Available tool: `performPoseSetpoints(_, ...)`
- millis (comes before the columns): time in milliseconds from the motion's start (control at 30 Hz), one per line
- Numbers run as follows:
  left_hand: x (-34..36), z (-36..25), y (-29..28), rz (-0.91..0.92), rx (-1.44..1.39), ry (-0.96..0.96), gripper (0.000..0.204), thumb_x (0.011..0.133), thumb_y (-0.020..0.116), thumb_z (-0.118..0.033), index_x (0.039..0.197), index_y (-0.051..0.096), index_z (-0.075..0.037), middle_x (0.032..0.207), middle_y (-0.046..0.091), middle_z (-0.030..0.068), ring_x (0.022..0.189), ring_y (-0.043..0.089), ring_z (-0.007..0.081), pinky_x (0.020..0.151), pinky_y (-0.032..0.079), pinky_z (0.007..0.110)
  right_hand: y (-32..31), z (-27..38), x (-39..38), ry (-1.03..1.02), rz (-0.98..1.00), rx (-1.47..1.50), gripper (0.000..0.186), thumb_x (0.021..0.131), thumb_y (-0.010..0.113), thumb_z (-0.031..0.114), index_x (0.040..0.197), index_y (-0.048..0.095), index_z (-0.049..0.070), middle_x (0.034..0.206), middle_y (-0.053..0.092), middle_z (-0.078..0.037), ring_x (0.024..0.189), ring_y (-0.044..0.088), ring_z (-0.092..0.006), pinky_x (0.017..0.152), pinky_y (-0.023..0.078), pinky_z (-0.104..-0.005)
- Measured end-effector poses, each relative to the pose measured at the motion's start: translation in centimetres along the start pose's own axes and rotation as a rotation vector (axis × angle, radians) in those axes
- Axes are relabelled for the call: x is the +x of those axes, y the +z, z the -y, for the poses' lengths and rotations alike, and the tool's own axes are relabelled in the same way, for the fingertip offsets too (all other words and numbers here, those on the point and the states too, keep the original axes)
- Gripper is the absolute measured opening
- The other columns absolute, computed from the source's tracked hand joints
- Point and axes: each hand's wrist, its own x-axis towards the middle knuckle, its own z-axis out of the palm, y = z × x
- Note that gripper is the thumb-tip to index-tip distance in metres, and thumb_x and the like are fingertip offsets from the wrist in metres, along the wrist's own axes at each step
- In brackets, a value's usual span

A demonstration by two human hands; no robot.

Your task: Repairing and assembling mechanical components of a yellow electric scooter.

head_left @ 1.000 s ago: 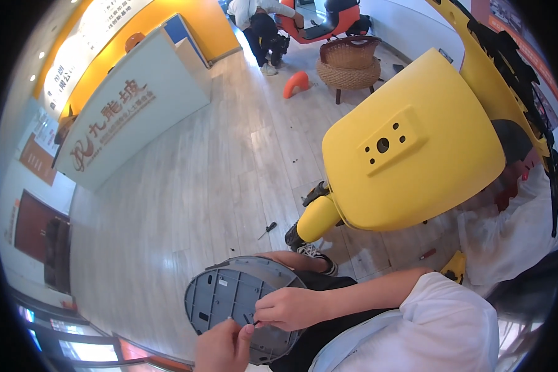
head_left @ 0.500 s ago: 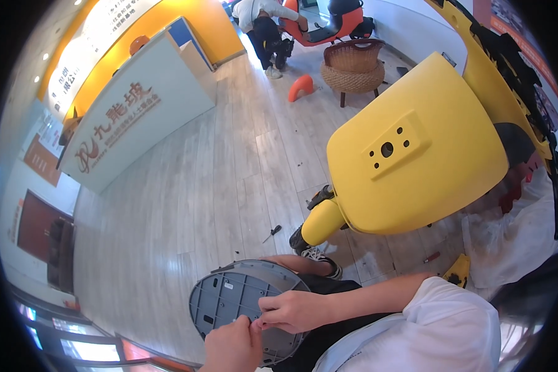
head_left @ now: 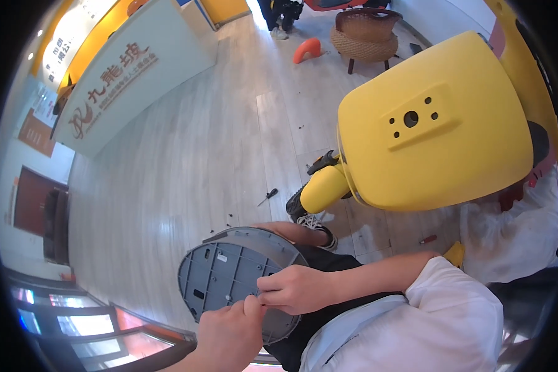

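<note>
Clock positions are read from the panel (head_left: 226, 276), twelve lying straight ahead of the person (head_left: 446, 316). The left hand (head_left: 229, 328), at six, and the right hand (head_left: 294, 289), at three, meet at the fingertips, closed together; whether anything is pinched between them I cannot tell from where I stand. The panel, grey and ribbed on its upper face, rests at the person's lap (head_left: 328, 257). Good practice here, in my judgement: brace the panel steadily, keep both hands low over it, and use small finger motions, since anything little could slip among the ribs or over the rim. Pose: the left hand is curled, back upward, its forearm (head_left: 186, 361) entering from seven; the right hand's bent fingers point toward nine, its forearm (head_left: 378, 276) reaching in from three. Beyond, a shoe (head_left: 316, 230) stands at two, and a screwdriver (head_left: 268, 196) lies on the floor (head_left: 167, 180) between twelve and one. A red-handled tool (head_left: 428, 239) lies between two and three. A yellow shell (head_left: 440, 136) with several holes rises between one and two. Farthest are an orange arch (head_left: 307, 51) and a wicker chair (head_left: 364, 42) near one, and a white counter (head_left: 183, 56) at eleven.
</note>
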Motion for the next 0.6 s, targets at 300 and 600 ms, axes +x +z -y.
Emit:
performPoseSetpoints(300, 1.4, 1.7, -1.6, 0.08, 0.371, 0.521, 0.014, 0.081, 0.066, -0.018, 0.085, 0.055, -0.01, 0.069, 0.057, -0.0025, 0.065, 0.066, 0.0147, 0.056, 0.048, 0.028, 0.3, -0.6, -0.6, -0.012, 0.016, -0.004, 0.013, 0.081, 0.073, 0.005, 0.087, 0.062, 0.003, 0.089, 0.051, -0.009, 0.066, 0.062, -0.0277, 0.059, 0.053, -0.0387)
performPoseSetpoints(600, 1.4, 0.7, -3.1, 0.224, -0.059, 0.091, 0.041, 0.107, 0.056, -0.036, 0.081, 0.059, -0.004, 0.065, 0.063, 0.0131, 0.06, 0.065, 0.031, 0.056, 0.049, 0.04, -1.1, -0.4, 0.1, 0.039, 0.045, 0.0, 0.014, 0.081, 0.074, 0.006, 0.093, 0.066, 0.003, 0.091, 0.053, -0.009, 0.072, 0.064, -0.0274, 0.064, 0.054, -0.0373)
